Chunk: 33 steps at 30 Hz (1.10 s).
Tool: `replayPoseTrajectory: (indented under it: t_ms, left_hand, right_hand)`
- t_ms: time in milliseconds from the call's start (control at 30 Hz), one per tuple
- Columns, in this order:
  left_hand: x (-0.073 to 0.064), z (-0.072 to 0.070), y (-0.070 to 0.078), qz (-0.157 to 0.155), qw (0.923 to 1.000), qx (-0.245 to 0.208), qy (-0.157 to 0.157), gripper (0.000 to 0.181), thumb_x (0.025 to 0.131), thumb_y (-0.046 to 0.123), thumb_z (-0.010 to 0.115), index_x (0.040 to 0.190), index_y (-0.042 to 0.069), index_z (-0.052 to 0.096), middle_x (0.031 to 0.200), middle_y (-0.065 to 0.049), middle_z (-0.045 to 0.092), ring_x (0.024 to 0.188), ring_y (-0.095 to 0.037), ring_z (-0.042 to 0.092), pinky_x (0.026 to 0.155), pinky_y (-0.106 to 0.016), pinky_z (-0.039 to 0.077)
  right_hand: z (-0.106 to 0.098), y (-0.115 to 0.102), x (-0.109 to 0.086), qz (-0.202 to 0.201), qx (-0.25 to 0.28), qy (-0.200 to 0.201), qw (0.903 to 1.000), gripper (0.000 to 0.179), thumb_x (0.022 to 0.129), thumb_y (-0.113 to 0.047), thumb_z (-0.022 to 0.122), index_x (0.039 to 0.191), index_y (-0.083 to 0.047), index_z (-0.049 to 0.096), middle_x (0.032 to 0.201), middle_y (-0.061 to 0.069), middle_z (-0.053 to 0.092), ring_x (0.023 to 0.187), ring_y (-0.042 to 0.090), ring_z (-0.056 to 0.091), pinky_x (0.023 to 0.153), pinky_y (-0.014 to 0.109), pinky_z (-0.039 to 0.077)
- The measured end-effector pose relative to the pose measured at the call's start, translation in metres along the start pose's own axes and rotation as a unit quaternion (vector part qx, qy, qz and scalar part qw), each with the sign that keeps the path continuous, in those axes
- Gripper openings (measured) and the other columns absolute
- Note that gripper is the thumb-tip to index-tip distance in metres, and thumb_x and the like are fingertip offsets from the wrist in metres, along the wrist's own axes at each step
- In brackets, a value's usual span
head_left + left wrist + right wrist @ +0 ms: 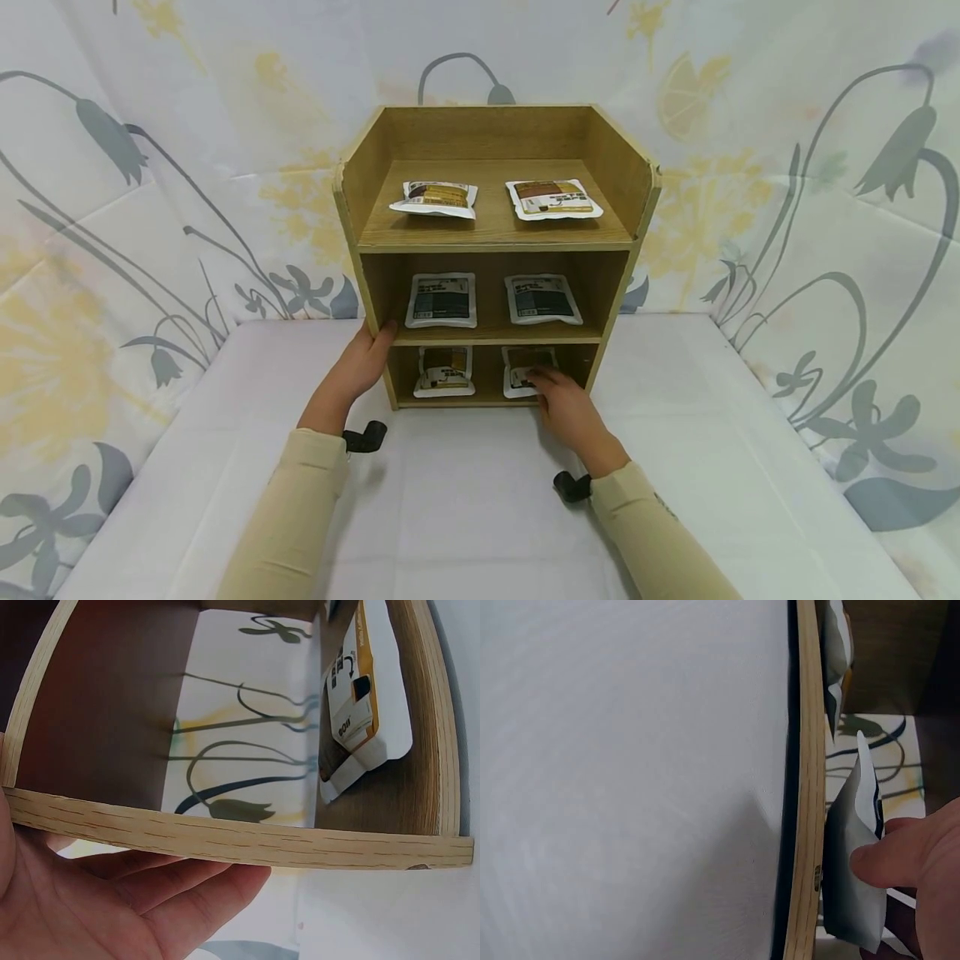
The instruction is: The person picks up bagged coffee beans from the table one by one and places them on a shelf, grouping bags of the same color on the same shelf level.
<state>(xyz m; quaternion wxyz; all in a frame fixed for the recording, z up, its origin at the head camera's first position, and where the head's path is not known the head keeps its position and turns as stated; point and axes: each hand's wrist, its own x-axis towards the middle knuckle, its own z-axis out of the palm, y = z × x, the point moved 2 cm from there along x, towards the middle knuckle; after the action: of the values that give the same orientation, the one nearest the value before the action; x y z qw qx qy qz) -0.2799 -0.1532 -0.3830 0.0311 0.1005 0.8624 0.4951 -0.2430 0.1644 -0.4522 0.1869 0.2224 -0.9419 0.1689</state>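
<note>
A small wooden shelf unit (pixel 495 247) with three levels stands on the white table. My left hand (pixel 367 357) holds its left side panel (pixel 225 838) near the middle board, fingers along the outside and thumb at the front edge. On the bottom level, my right hand (pixel 572 414) pinches the right-hand flat pouch (pixel 517 372). In the right wrist view the thumb presses one face of this pouch (pixel 851 877), while the other fingers are partly hidden behind it. A similar brown-and-white pouch (pixel 444 372) lies on the left of that level.
Two dark-labelled pouches, one left (pixel 442 300) and one right (pixel 542 298), lie on the middle level. On the top level are two brown-and-yellow pouches, left (pixel 438 200) and right (pixel 553 200). A flower-patterned cloth (pixel 210 167) hangs behind the white table (pixel 465 500).
</note>
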Motion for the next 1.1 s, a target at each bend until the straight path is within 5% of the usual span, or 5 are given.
replayPoseTrajectory:
  t_ms: [800, 1100]
  left_hand:
    - [0.003, 0.000, 0.000, -0.001, 1.0000, 0.003, -0.006, 0.070, 0.102, 0.052, 0.022, 0.157, 0.016, -0.002, 0.161, -0.015, 0.015, 0.146, -0.037, 0.023, 0.115, -0.058, 0.023]
    - [0.004, -0.003, -0.003, -0.006, 0.9999, 0.009, 0.001, 0.071, 0.102, 0.052, 0.023, 0.157, 0.013, 0.001, 0.159, -0.019, 0.020, 0.144, -0.039, 0.026, 0.115, -0.057, 0.024]
  right_hand:
    - [0.002, 0.004, -0.001, 0.019, -0.001, -0.006, 0.9998, 0.039, 0.084, 0.007, 0.064, 0.122, -0.003, 0.066, 0.127, 0.015, 0.061, 0.113, 0.033, 0.062, 0.092, 0.043, 0.052]
    - [-0.015, -0.001, -0.007, 0.012, 0.025, -0.001, 0.9996, 0.036, 0.087, -0.001, 0.066, 0.123, -0.004, 0.065, 0.126, 0.017, 0.061, 0.115, 0.033, 0.060, 0.092, 0.044, 0.052]
